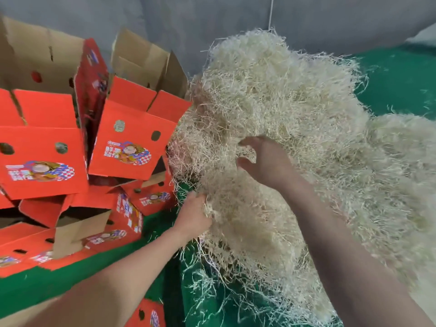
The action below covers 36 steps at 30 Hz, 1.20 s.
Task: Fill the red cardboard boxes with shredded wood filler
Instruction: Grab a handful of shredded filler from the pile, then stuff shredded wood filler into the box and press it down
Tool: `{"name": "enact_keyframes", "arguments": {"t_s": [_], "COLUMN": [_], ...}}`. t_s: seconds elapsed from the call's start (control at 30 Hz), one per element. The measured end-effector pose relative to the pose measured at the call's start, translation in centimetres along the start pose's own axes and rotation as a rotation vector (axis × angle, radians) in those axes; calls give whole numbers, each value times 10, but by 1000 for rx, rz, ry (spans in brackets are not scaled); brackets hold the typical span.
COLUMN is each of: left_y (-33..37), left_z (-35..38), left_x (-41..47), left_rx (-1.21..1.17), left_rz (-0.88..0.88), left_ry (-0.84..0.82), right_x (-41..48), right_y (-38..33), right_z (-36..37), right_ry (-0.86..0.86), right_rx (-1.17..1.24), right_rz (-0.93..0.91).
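Nearest: left hand (192, 217) grips a tuft of wood filler (295, 102) at the pile's edge; right hand (265, 161) rests higher, fingers loosely spread; red boxes (132, 138) just beside.

I see a tall, loose heap of pale shredded wood filler (295, 109) at right; printed red cardboard boxes (132, 128) lie tumbled against its left edge, flaps open.
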<state>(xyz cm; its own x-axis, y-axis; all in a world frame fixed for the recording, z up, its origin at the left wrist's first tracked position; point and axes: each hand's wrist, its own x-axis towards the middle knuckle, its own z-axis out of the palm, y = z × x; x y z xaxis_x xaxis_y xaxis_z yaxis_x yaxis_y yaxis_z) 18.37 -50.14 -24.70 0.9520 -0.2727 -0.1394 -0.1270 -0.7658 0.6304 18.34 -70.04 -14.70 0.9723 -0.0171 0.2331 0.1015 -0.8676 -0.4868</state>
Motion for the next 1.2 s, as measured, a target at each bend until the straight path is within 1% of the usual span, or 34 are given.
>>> {"name": "enact_keyframes", "arguments": {"t_s": [0.03,0.07,0.1,0.13,0.17,0.2,0.23,0.3,0.37,0.43,0.5,0.57,0.63,0.67,0.7,0.73,0.8,0.83,0.87,0.93,1.0,1.07,1.1,1.13,1.2], "left_y": [8,15,21,25,29,32,32,39,47,52,58,68,75,83,91,97,109,114,119,128,126,117,113,110,108], "left_z": [-12,-25,-36,-49,-58,-68,-75,-84,-86,-84,-82,-85,-86,-89,-92,-94,-100,-103,-107,-115,-121,-126,-128,-128,-130], "left_x": [-3,-9,-14,-20,-23,-25,-26,-30,-38,-41,-43,-45,-42,-46,-49,-50,-51,-51,-50,-51,-51,-56,-57,-58,-58], "left_rx": [-77,-158,-225,-283,-325,-359,-409,-511,-598,-711,-707,-709,-675,-641,-620,-615,-642,-699,-776,-886,-918,-1012,-1061,-1095,-1157], "left_rz": [-6,-14,-36,-76,-119,-157,-177,-250,-303,-349,-364,-321,-275,-250,-217,-168,-95,-86,-73,-43,-52,-131,-151,-154,-155], "left_ry": [-23,-51,-75,-89,-68,-31,23,108,131,87,-16,-43,-38,-32,-25,-38,-43,-11,31,90,160,209,239,258,287], "right_x": [8,12,13,10,5,-5,-15,-38,-65,-87,-96,-91,-77,-69,-61,-54,-42,-39,-40,-45,-53,-61,-64,-68,-81], "right_y": [-3,-3,1,6,11,13,17,23,26,25,20,15,16,16,13,7,-10,-18,-23,-25,-20,-20,-21,-21,-24], "right_z": [11,24,39,51,61,67,73,80,81,77,56,20,-21,-38,-51,-59,-61,-56,-50,-38,-24,-11,-4,2,10], "right_ry": [-37,-158,-318,-467,-573,-628,-636,-593,-548,-523,-558,-576,-500,-463,-463,-503,-651,-697,-725,-743,-766,-861,-854,-788,-621], "right_rx": [31,10,-60,-155,-238,-294,-297,-248,-253,-258,-235,-99,9,13,13,60,309,439,535,633,554,435,372,304,220], "right_rz": [41,80,83,48,-11,-61,-97,-79,-49,-59,-129,-145,-66,-52,-61,-85,-124,-93,-23,119,86,13,31,79,26]}}
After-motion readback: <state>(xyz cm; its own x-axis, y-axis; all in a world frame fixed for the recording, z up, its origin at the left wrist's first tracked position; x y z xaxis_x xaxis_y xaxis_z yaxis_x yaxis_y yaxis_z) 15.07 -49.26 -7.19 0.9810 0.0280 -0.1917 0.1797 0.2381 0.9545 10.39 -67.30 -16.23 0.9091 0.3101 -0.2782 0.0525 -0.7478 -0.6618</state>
